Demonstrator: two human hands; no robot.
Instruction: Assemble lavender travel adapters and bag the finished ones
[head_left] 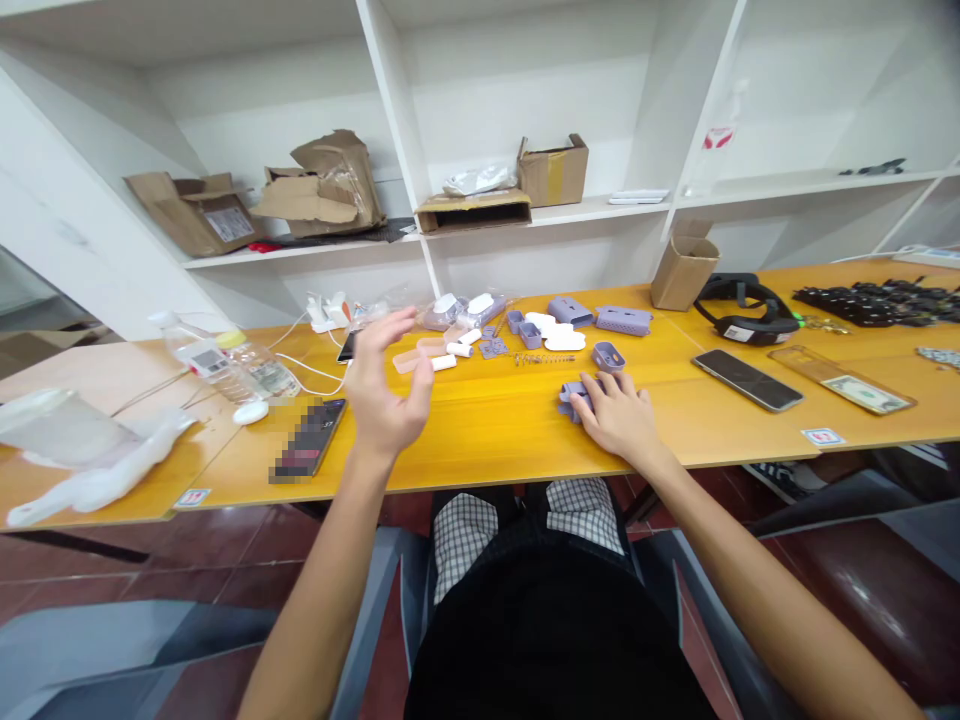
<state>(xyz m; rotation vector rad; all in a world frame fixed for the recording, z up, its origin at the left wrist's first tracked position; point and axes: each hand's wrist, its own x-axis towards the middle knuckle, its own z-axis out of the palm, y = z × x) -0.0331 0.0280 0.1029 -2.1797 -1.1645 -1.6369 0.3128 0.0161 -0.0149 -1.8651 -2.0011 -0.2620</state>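
My left hand (390,390) is raised above the table with its thumb apart from its curved fingers, holding nothing. My right hand (619,412) lies low over the table, its thumb and fingers around a purple plastic part (568,395) that is partly hidden under them. Just beyond it is a small purple cup-shaped piece (608,357). Farther back lie purple housings (624,320), white oval pieces (564,338), several springs (544,359), flat purple plates (493,346) and white cylinders (459,349).
Left are a phone (319,440), plastic bottles (199,350) and a white tub (64,425). Right are another phone (746,379), a black headset (746,310), a phone case with a banknote (862,390) and an upright cardboard box (684,268). White shelving (525,70) rises behind.
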